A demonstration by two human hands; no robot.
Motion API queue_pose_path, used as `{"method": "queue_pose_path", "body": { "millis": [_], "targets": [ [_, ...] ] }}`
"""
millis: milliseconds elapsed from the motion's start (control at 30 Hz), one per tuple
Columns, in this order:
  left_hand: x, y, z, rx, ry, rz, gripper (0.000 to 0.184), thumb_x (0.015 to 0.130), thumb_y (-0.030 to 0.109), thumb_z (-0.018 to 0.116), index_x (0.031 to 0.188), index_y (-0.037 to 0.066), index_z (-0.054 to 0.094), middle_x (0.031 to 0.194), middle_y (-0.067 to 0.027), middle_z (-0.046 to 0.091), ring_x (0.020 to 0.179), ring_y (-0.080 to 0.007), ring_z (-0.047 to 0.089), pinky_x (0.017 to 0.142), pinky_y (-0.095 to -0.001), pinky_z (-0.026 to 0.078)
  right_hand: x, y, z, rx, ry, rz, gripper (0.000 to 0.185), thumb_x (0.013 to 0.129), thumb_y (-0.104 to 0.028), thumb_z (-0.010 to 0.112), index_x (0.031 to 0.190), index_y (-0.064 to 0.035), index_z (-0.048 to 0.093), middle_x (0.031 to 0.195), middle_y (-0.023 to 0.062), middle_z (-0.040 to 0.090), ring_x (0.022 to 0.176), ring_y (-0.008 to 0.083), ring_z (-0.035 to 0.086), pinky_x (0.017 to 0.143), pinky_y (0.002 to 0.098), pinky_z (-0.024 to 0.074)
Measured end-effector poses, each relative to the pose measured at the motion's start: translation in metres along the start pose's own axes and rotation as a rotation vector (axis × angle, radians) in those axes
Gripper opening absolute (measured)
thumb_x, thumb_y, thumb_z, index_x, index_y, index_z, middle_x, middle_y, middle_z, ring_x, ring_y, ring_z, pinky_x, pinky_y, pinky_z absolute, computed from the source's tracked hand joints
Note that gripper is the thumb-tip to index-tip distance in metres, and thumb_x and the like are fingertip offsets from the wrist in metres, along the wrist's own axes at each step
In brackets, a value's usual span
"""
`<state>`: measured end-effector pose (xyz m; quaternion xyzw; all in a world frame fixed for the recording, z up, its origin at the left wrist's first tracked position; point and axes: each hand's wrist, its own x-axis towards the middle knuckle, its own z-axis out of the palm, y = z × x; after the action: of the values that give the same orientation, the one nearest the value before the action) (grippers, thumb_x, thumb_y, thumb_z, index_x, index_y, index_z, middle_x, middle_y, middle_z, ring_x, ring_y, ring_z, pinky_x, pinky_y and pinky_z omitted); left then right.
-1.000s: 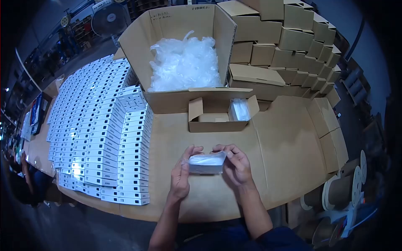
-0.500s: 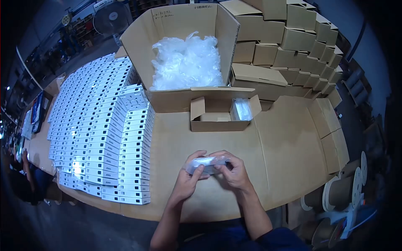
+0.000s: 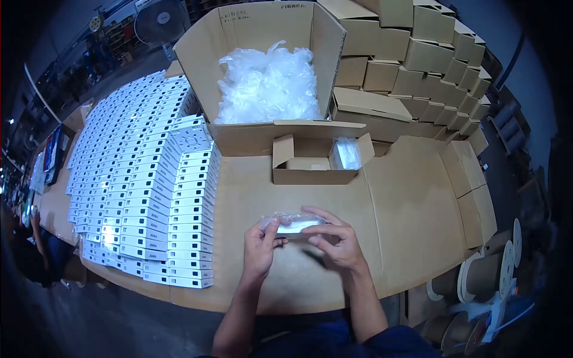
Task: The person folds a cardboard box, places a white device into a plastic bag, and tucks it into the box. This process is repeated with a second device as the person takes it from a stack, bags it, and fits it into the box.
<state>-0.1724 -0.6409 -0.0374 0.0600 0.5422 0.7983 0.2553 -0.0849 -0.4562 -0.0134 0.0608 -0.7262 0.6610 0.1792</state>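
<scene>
Facing hands point(image 3: 259, 249) flanking wrapped packet point(image 3: 295, 226)

The large carton point(image 3: 265, 30) at twelve o'clock reads "FIBREA". Print on the white boxes point(image 3: 140, 179), nine o'clock, is illegible.

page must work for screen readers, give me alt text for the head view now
A person's left hand holds a plastic-wrapped item over a brown table, the right hand at its right end. Beyond sits a small open carton with a wrapped packet, then a large box of crumpled plastic. White units are stacked at left, cardboard boxes at right.
</scene>
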Motion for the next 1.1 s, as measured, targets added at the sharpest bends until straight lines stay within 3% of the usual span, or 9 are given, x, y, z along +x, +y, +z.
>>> {"method": "queue_pose_path", "body": {
  "millis": [167,333,433,467,567,600,733,933,1100],
  "targets": [
    [0.000,0.004,0.003,-0.035,-0.064,-0.030,0.040,0.112,0.028,0.045,0.111,-0.006,0.066,0.103,-0.0173,0.073,0.086,-0.0181,0.072,0.071,-0.0304,0.061,0.001,-0.005,0.004,-0.159,0.051,0.189,0.034,0.082,0.005,0.076,0.116,0.0017,0.073,0.108,0.0153,0.076,0.102,0.0239,0.073,0.092,0.0339,0.0566],
    [-0.001,0.024,0.003,-0.073,-0.156,0.023,0.064,0.111,0.021,0.045,0.164,0.008,0.012,0.115,-0.0251,0.069,0.100,-0.0315,0.074,0.081,-0.0411,0.067,0.006,-0.020,0.002,-0.163,0.029,0.230,0.028,0.085,0.002,0.076,0.113,0.0025,0.073,0.102,0.0128,0.078,0.097,0.0198,0.074,0.088,0.0319,0.0572],
    [-0.005,0.030,0.003,-0.086,-0.261,0.096,0.078,0.103,0.004,0.058,0.164,0.009,0.010,0.128,-0.0269,0.062,0.109,-0.0327,0.070,0.086,-0.0424,0.066,0.003,-0.012,-0.003,-0.116,0.052,0.254,0.027,0.086,0.001,0.077,0.113,0.0031,0.073,0.103,0.0128,0.078,0.097,0.0186,0.073,0.088,0.0313,0.0567],
    [-0.006,0.027,0.001,-0.083,-0.338,0.187,0.083,0.092,-0.011,0.066,0.161,0.005,0.023,0.140,-0.0261,0.053,0.119,-0.0332,0.065,0.092,-0.0412,0.064,0.003,-0.011,-0.004,-0.122,0.044,0.222,0.027,0.086,0.000,0.077,0.113,0.0033,0.073,0.104,0.0131,0.078,0.098,0.0186,0.073,0.088,0.0314,0.0565],
    [0.002,0.022,-0.009,0.282,-0.385,0.358,0.063,0.089,-0.014,0.067,0.147,-0.003,0.046,0.144,-0.0242,0.049,0.124,-0.0321,0.061,0.096,-0.0398,0.063,0.002,-0.010,-0.004,-0.087,0.029,0.185,0.029,0.086,-0.002,0.078,0.114,0.0031,0.073,0.109,0.0145,0.077,0.100,0.0205,0.073,0.092,0.0333,0.0558],
    [0.001,0.029,-0.005,0.294,-0.379,0.360,0.038,0.091,-0.013,0.065,0.128,-0.010,0.061,0.144,-0.0235,0.049,0.124,-0.0314,0.061,0.095,-0.0381,0.063,0.002,-0.007,-0.004,-0.067,0.032,0.180,0.030,0.085,-0.002,0.079,0.114,0.0031,0.073,0.110,0.0149,0.077,0.101,0.0215,0.073,0.093,0.0339,0.0554],
    [0.002,0.033,-0.007,0.221,-0.414,0.166,0.030,0.091,-0.012,0.065,0.121,-0.011,0.065,0.144,-0.0239,0.051,0.122,-0.0296,0.062,0.094,-0.0370,0.064,0.003,-0.004,-0.006,-0.022,0.046,0.137,0.030,0.083,-0.004,0.081,0.112,0.0008,0.074,0.114,0.0150,0.075,0.111,0.0261,0.070,0.098,0.0370,0.0532],
    [0.005,0.034,-0.009,0.349,-0.393,0.192,0.024,0.092,-0.010,0.066,0.116,-0.011,0.068,0.140,-0.0232,0.056,0.116,-0.0253,0.065,0.093,-0.0340,0.063,0.024,-0.047,-0.001,-0.738,0.161,-0.193,0.028,0.077,-0.006,0.082,0.103,-0.0060,0.072,0.118,0.0076,0.069,0.105,0.0306,0.065,0.090,0.0396,0.0542],
    [0.012,0.050,-0.001,0.501,-0.421,0.278,0.023,0.093,-0.009,0.065,0.115,-0.010,0.069,0.136,-0.0202,0.060,0.113,-0.0236,0.067,0.092,-0.0329,0.063,0.029,-0.055,-0.015,-0.923,-0.253,-0.235,0.022,0.081,-0.011,0.079,0.099,-0.0090,0.066,0.103,0.0035,0.066,0.088,0.0267,0.065,0.075,0.0408,0.0554]
  ]
}}
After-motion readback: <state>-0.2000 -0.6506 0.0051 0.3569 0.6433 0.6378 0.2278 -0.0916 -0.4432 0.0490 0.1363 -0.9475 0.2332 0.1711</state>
